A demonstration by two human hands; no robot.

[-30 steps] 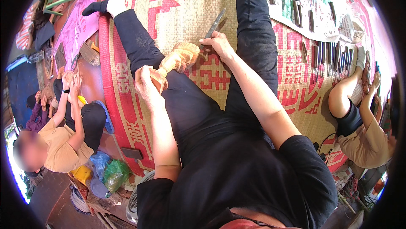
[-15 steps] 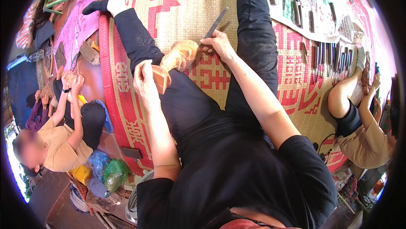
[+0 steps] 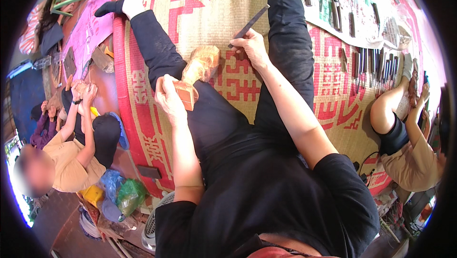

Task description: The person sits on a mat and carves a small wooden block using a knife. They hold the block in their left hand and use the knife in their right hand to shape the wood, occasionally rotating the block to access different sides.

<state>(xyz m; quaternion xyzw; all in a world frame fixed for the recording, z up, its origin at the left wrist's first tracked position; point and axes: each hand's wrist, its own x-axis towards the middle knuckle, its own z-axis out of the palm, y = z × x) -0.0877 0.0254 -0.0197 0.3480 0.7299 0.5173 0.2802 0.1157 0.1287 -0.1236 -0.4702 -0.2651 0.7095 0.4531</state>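
Note:
My left hand [image 3: 169, 97] is wrapped round the square base of a light brown wooden carving [image 3: 202, 63]. The carving leans over my bent left leg, its rounded, lumpy end pointing away from me. What the carving depicts I cannot make out. Between the fingers of my right hand [image 3: 251, 47] is a long, flat, dark tool that looks like a file [image 3: 252, 24], its far end angled up and to the right. A small gap separates the file from the carving.
I sit on a red and straw-coloured woven mat [image 3: 228, 84]. Several dark-handled carving tools [image 3: 376, 65] lie to the right, more on a white sheet [image 3: 366, 34] behind them. One person [image 3: 76, 163] works at left, another [image 3: 409, 148] at right. Plastic bags [image 3: 128, 196] sit at lower left.
My right hand has moved slightly right with the file, away from the carving. My left hand has turned the carving a little, so its base underside shows more.

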